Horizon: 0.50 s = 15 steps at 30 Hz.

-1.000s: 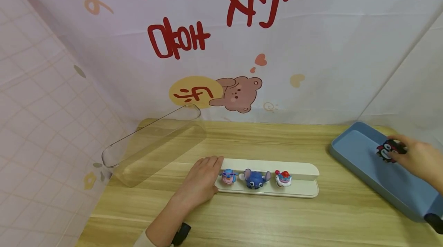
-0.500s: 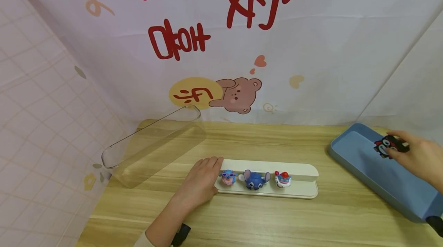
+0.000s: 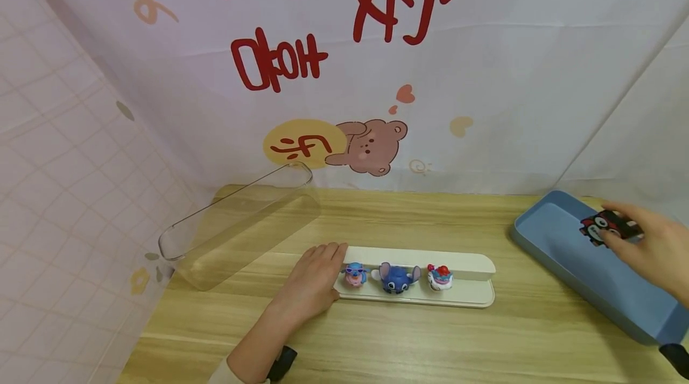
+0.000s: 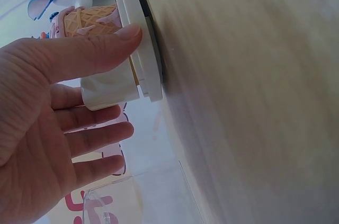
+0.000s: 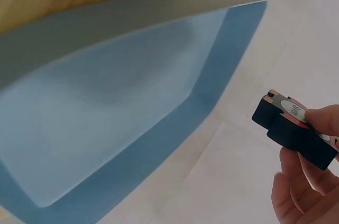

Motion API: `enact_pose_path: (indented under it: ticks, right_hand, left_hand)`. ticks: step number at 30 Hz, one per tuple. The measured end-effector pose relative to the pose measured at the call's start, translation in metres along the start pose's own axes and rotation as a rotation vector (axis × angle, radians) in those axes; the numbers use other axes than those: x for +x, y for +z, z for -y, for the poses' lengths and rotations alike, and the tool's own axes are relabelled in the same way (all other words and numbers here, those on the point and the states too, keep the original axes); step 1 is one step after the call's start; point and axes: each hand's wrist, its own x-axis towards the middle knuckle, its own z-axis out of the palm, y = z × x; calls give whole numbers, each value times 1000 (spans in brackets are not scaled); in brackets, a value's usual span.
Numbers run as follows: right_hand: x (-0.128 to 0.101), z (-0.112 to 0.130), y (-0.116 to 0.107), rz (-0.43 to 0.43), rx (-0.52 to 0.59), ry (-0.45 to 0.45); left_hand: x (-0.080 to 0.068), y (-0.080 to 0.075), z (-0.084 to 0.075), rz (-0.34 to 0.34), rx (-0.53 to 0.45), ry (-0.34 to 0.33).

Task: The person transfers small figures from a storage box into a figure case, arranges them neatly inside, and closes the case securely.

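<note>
My right hand (image 3: pixel 646 246) pinches a small black and red cartoon figure (image 3: pixel 607 226) above the far end of the blue tray (image 3: pixel 587 276). The right wrist view shows the figure's black back (image 5: pixel 294 131) between my fingertips (image 5: pixel 318 121), clear of the tray (image 5: pixel 106 128). My left hand (image 3: pixel 317 279) lies flat with straight fingers against the left end of the long white stand (image 3: pixel 463 264). On the stand sit a pink figure (image 3: pixel 354 274), a blue big-eared figure (image 3: pixel 399 277) and a white and red figure (image 3: pixel 441 276). In the left wrist view my thumb (image 4: pixel 90 54) presses the stand's end (image 4: pixel 140 65).
A clear plastic cover (image 3: pixel 242 228) lies tilted at the table's back left. A printed cloth backdrop (image 3: pixel 344 73) hangs behind the wooden table (image 3: pixel 409 342). A pink checked cloth (image 3: pixel 64 192) hangs at the left edge.
My right hand has lifted the black and red figure slightly up and away over the tray. The left hand and the stand have not moved.
</note>
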Motion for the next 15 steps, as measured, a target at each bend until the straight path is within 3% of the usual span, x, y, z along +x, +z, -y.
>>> enact_pose_path:
  ticks: [9, 15]
  right_hand:
    - [-2, 22, -4, -71, 91, 13]
    - [-2, 34, -5, -171, 103, -60]
  left_hand:
    - [0, -1, -1, 8, -1, -7]
    - [-1, -1, -1, 7, 5, -5]
